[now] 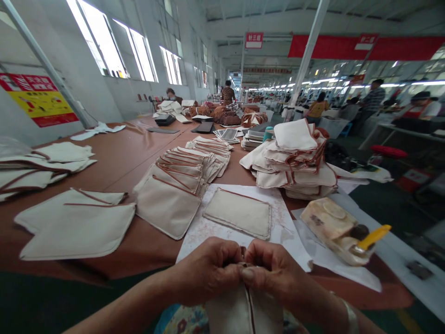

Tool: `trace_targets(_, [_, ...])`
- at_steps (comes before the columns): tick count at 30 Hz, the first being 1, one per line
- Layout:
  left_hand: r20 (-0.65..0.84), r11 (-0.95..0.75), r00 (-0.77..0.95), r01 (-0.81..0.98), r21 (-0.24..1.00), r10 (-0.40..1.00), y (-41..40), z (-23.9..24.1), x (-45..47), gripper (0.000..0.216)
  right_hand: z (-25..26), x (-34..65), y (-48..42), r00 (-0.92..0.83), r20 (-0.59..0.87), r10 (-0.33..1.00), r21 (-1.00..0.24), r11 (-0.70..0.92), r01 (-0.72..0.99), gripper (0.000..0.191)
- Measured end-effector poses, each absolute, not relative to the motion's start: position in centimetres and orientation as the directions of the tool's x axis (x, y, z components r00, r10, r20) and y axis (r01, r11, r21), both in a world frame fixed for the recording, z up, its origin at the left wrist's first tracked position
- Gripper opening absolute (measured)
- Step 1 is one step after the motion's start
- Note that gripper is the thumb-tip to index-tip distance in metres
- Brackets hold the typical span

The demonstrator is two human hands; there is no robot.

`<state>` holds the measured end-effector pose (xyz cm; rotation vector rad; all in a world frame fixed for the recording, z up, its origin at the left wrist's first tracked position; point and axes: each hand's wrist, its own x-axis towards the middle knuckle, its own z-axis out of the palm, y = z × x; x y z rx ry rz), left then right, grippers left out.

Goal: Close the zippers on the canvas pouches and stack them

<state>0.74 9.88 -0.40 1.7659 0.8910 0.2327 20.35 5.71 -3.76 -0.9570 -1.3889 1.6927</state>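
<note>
At the table's near edge, my left hand (pixel 212 271) and my right hand (pixel 269 271) meet, thumbs and fingers pinched on the top of a cream fabric piece (pixel 229 308). A brown-edged seam runs down the middle of this piece, which hangs over my lap. The part between my fingertips is mostly hidden. Just beyond my hands, a flat rectangular cream panel (pixel 238 212) with stitched edges lies on a white paper sheet (pixel 194 243).
Left of the paper lies an overlapping row of cream pieces (pixel 170 204); more cream pieces (pixel 79 227) lie further left. A tall cream stack (pixel 295 157) stands right. Nearby, a cut-open plastic container (pixel 328 218) holds a yellow-handled tool (pixel 373 237). People work in the background.
</note>
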Motion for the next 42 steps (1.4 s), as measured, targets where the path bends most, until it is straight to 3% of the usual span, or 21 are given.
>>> trace_targets(7, [-0.239, -0.152, 0.694, 0.452, 0.879, 0.679, 9.5, 0.2, 1.2, 0.018, -4.9, 20.6, 5.8, -0.375, -0.016, 0.927, -0.999, 0.001, 0.045, 0.016])
trace_targets(12, [-0.280, 0.110, 0.721, 0.275, 0.955, 0.634, 9.8, -0.9, 1.1, 0.022, -4.9, 20.7, 5.1, -0.315, 0.059, 0.947, -0.990, 0.097, 0.106, 0.004])
trace_targets(16, [-0.335, 0.348, 0.713, 0.136, 0.928, 0.616, 9.8, -1.9, 1.1, 0.052, -4.5, 20.9, 5.0, -0.338, 0.349, 0.874, -0.918, 0.391, 0.062, 0.011])
trace_targets(19, [-0.400, 0.458, 0.731, 0.134, 0.879, 0.553, 9.8, -2.2, 1.2, 0.054, -4.6, 21.2, 5.0, -0.364, 0.530, 0.766, -0.775, 0.612, 0.157, 0.017])
trace_targets(25, [-0.412, 0.347, 0.763, 0.259, 0.901, 0.499, 10.5, -2.5, 1.2, 0.050, -5.3, 21.8, 4.3, -0.449, 0.597, 0.665, -0.596, 0.742, 0.307, 0.027])
trace_targets(28, [-0.356, 0.310, 0.814, 0.229, 0.923, 0.459, 10.5, -2.2, 1.1, 0.046, -5.3, 22.4, 3.7, -0.409, 0.547, 0.731, -0.683, 0.672, 0.286, 0.033])
trace_targets(31, [-0.300, 0.262, 0.819, 0.190, 0.946, 0.489, 10.2, -1.7, 1.0, 0.041, -4.7, 22.9, 3.6, -0.368, 0.330, 0.869, -0.893, 0.414, 0.176, 0.032])
trace_targets(33, [-0.278, 0.213, 0.817, 0.194, 0.958, 0.505, 10.1, -1.3, 1.0, 0.039, -4.0, 23.1, 4.1, -0.396, 0.182, 0.900, -0.966, 0.239, 0.100, 0.028])
trace_targets(38, [-0.243, 0.077, 0.840, 0.236, 0.969, 0.485, 10.2, -0.5, 1.0, 0.039, -2.6, 23.4, 5.7, -0.560, 0.003, 0.829, -0.993, 0.068, 0.096, 0.040])
trace_targets(42, [-0.222, 0.041, 0.846, 0.232, 0.972, 0.485, 10.3, -0.5, 0.8, 0.038, -2.6, 23.5, 6.0, -0.607, 0.015, 0.795, -0.994, 0.080, 0.080, 0.037])
